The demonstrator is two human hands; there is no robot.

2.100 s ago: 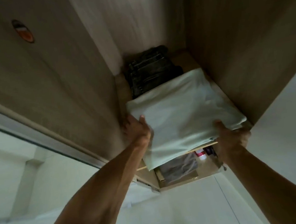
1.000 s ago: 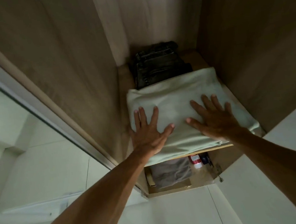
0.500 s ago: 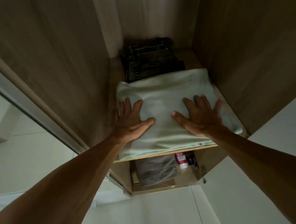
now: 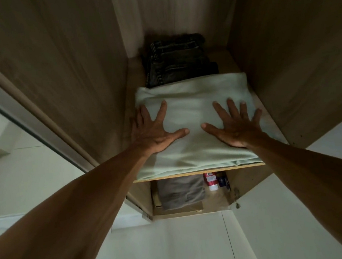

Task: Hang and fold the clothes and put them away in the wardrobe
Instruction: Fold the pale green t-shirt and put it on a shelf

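Both your hands lie flat, fingers spread, on the folded green cloth (image 4: 194, 114): left hand (image 4: 153, 132) near its left edge, right hand (image 4: 234, 126) toward its right, wardrobe shelf (image 4: 199, 171) beneath.

Dim inside the wardrobe (image 4: 65, 77), brighter on pale surfaces (image 4: 33, 175) outside. Deepest shadow around the folded jeans (image 4: 180, 65) at the back. Strong wide-angle bending toward edges.

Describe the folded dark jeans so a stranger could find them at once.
Look into the open wooden wardrobe, at its upper shelf. At the very back, behind the pale green folded cloth, lie the dark jeans. They alone are near-black, with visible stitched seams.
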